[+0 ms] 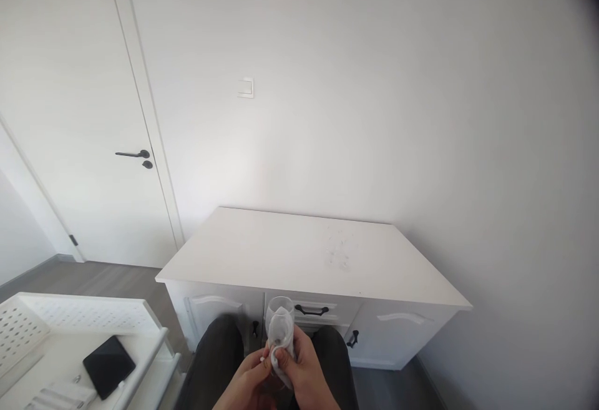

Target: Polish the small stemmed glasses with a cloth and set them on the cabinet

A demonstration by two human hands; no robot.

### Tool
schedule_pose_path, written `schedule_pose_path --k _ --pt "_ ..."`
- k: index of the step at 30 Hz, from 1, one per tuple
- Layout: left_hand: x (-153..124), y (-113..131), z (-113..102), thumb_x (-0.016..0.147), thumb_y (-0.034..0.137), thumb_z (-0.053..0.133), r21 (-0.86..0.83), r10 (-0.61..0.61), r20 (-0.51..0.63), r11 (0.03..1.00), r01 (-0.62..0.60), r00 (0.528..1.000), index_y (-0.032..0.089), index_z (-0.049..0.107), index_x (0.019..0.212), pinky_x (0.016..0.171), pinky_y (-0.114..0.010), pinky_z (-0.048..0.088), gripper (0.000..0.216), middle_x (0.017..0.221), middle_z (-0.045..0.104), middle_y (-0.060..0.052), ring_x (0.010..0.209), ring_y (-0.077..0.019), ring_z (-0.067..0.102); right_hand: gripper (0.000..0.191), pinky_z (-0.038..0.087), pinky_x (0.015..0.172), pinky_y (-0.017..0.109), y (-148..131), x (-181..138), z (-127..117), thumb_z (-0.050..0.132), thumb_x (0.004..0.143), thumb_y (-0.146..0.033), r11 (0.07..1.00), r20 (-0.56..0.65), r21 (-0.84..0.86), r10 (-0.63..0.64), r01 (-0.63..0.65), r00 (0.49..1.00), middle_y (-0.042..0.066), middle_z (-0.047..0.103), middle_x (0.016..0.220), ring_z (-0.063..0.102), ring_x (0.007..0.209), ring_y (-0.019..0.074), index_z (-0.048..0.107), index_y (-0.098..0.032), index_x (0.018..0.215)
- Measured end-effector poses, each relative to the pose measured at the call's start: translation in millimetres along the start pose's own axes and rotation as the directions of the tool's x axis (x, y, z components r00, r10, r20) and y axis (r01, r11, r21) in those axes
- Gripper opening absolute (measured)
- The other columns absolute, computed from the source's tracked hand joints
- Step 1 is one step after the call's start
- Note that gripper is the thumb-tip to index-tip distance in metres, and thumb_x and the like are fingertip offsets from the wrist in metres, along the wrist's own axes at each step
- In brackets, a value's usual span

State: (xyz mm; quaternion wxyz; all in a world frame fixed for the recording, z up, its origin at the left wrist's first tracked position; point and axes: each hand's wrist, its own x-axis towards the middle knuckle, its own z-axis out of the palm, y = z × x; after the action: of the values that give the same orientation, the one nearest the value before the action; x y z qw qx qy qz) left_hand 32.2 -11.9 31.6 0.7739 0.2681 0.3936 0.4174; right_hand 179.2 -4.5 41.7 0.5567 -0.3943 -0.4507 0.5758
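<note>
While seated before a white cabinet point(309, 254), a person's left hand point(248, 382) steadies a clear stemmed wine glass point(279, 322). Their right hand point(306, 372) grips a white cloth point(282, 351) tucked into the bowl, apparently to wipe it

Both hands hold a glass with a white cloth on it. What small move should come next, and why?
Probably turn the glass a little in the left hand while the right hand keeps the cloth pressed on. The cloth covers only the lower side; the rim above looks bare.

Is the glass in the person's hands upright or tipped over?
Upright: the glass has its open rim on top, with a white cloth wrapped around its lower part between the left hand and right hand.
</note>
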Motion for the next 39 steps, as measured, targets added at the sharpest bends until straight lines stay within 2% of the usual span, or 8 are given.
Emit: schedule_pose_path --k 4,7,13,17,21,30,35,39 --pt "-4.5 15.9 -6.0 0.068 0.057 0.09 0.346 0.355 -0.168 0.895 -0.282 0.92 0.02 0.079 0.104 0.076 -0.032 0.058 0.053 0.107 0.079 -0.011 0.104 -0.0314 0.072 0.061 0.054 0.077 0.036 0.4 0.1 -1.7 0.089 0.069 -0.064 0.999 -0.12 0.017 0.029 -0.027 0.992 0.007 0.072 0.09 0.065 0.082 0.0244 0.074 -0.018 0.106" --pt "-9.3 41.3 -3.3 0.074 0.06 0.085 0.421 0.576 -0.126 0.768 -0.483 0.808 0.025 0.073 0.126 0.099 -0.04 0.054 0.064 0.136 0.071 -0.013 0.13 -0.037 0.061 0.062 0.048 0.063 0.03 5.2 0.7 0.4 0.082 0.074 -0.071 0.974 0.148 0.134 0.163 -0.183 0.975 0.001 0.063 0.07 0.056 0.061 0.0155 0.074 -0.015 0.1" --pt "-4.4 75.8 12.0 0.08 0.058 0.078 0.39 0.426 0.256 0.776 -0.496 0.868 0.019 0.075 0.099 0.083 -0.037 0.057 0.043 0.097 0.079 -0.012 0.094 -0.0305 0.073 0.067 0.046 0.059 0.031 11.2 -0.1 10.0 0.075 0.077 -0.075 0.939 0.515 0.066 0.257 -0.337 0.818 0.002 0.059 0.061 0.055 0.053 0.015 0.074 -0.009 0.09" --pt "2.6 61.8 18.2 0.086 0.046 0.075 0.621 0.629 0.032 0.597 -0.508 0.777 0.021 0.071 0.09 0.086 -0.035 0.054 0.026 0.09 0.077 -0.006 0.092 -0.027 0.071 0.041 0.055 0.079 0.038 8.2 -1.2 16.1 0.077 0.085 -0.038 0.959 0.194 -0.284 0.054 0.003 0.979 0.012 0.075 0.103 0.068 0.087 0.0271 0.071 -0.018 0.12" --pt "0.1 41.5 22.3 0.088 0.046 0.073 0.714 0.731 -0.13 0.538 -0.449 0.67 0.024 0.069 0.104 0.099 -0.039 0.052 0.027 0.107 0.077 -0.006 0.11 -0.0293 0.07 0.06 0.053 0.102 0.048 21.2 -3.7 19.3 0.059 0.09 -0.017 0.681 0.143 -0.661 -0.297 0.314 0.944 0.017 0.07 0.134 0.068 0.117 0.0341 0.052 -0.021 0.149" --pt "-6.4 67.9 19.6 0.088 0.043 0.074 0.609 0.633 0.076 0.582 -0.539 0.77 0.022 0.07 0.097 0.09 -0.035 0.056 0.023 0.097 0.077 -0.007 0.098 -0.0279 0.073 0.055 0.05 0.1 0.042 2.5 -1.8 23.8 0.075 0.089 -0.046 0.951 0.242 -0.283 -0.057 0.127 0.969 0.011 0.072 0.117 0.067 0.111 0.0285 0.061 -0.021 0.136" --pt "-5.3 80.8 16.4 0.08 0.047 0.081 0.444 0.454 0.322 0.703 -0.556 0.831 0.02 0.067 0.09 0.075 -0.03 0.053 0.031 0.086 0.074 -0.006 0.082 -0.0228 0.069 0.064 0.045 0.057 0.027 -13.4 10.8 2.6 0.088 0.063 -0.07 0.93 0.625 -0.008 0.292 -0.368 0.724 -0.001 0.061 0.067 0.055 0.054 0.0136 0.067 -0.015 0.089" --pt "-3.1 64.3 26.5 0.087 0.041 0.075 0.564 0.595 0.085 0.633 -0.531 0.799 0.02 0.066 0.085 0.075 -0.029 0.052 0.023 0.08 0.07 -0.003 0.08 -0.0211 0.067 0.039 0.052 0.081 0.038 -8.2 6.0 5.7 0.074 0.086 -0.047 0.951 0.377 -0.304 0.07 0.052 0.923 0.008 0.072 0.093 0.066 0.083 0.0242 0.07 -0.016 0.109"
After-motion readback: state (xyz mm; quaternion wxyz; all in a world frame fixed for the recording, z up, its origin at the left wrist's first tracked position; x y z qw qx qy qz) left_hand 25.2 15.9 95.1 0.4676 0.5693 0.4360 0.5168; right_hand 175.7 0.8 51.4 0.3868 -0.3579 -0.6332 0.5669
